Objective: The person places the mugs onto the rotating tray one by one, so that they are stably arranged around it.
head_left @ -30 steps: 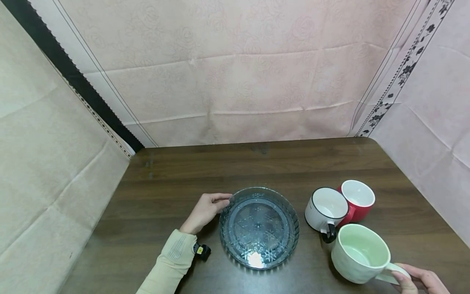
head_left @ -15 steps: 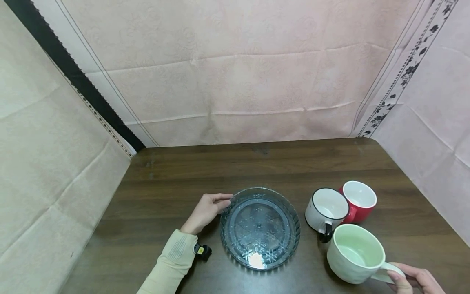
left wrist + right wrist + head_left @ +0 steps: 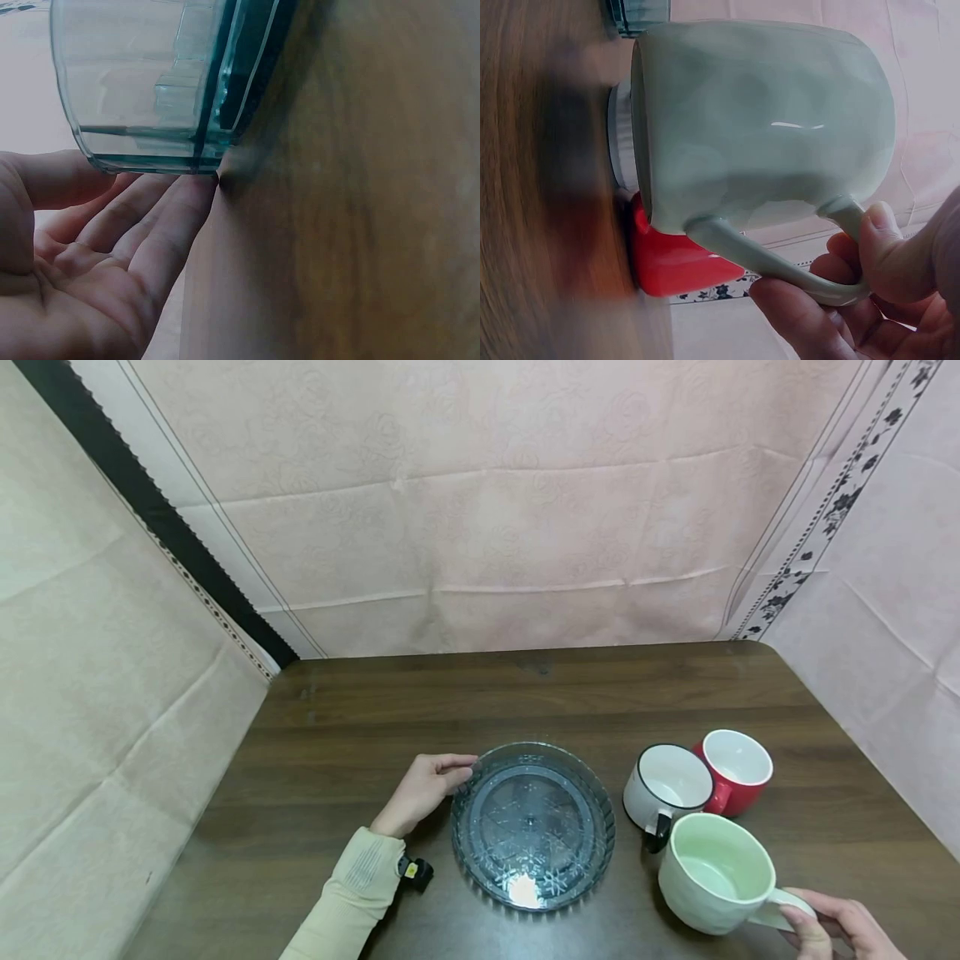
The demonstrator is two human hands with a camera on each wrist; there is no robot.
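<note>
A round blue-tinted glass dish [image 3: 531, 827] with a fluted wall sits on the wooden table. At its left side is my left hand [image 3: 423, 789]; in the left wrist view its fairly straight fingers and thumb [image 3: 67, 180] touch the dish's wall. My right hand [image 3: 840, 922] grips the handle of a pale green mug [image 3: 712, 881], thumb on one side and fingers through the loop [image 3: 802, 277]. The mug stands upright in its grip, close over the table, right of the dish. Just behind it are a white mug [image 3: 667, 781] with black rim and handle and a red mug [image 3: 742, 785].
The wooden table [image 3: 375, 718] reaches back to a pale patterned cloth [image 3: 480, 527] that hangs behind and at both sides. Table surface lies between the dish and the mugs. A small black device [image 3: 415, 872] is strapped to the left wrist.
My right hand has moved the green mug a little to the left, toward the dish and in front of the white mug. The left hand and the dish stay about where they were.
</note>
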